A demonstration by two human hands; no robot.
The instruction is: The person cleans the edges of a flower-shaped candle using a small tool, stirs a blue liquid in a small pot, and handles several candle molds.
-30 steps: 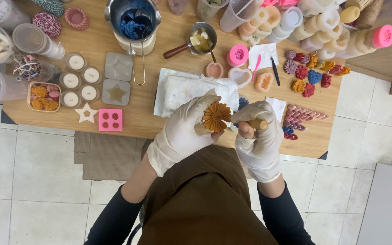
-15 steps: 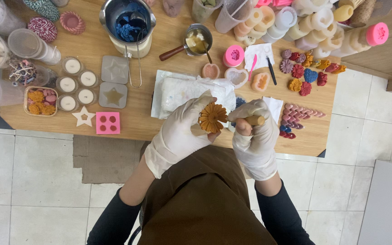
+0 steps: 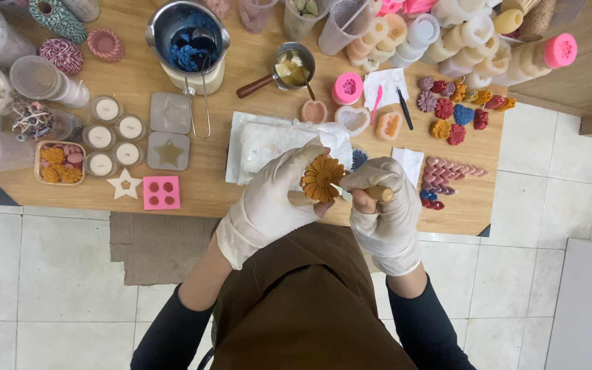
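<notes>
The left hand (image 3: 268,199) pinched an orange flower candle (image 3: 322,178); the right hand (image 3: 381,205), clenched round a wooden-handled tool (image 3: 378,194), risked snapping petals by pressing hard.

1. The gloved left hand (image 3: 268,199) grips an orange flower-shaped wax piece (image 3: 323,178), petals facing up.
2. The gloved right hand (image 3: 378,205) is closed around a wooden-handled tool (image 3: 377,194) whose tip meets the flower's right side.
3. Just beyond the left hand lies a white crumpled cloth (image 3: 268,140).
4. Right of the right hand sits a row of small pink wax pieces (image 3: 455,168).
5. Left of the left hand lies a pink square mould (image 3: 161,192) on the wooden table (image 3: 207,181).
</notes>
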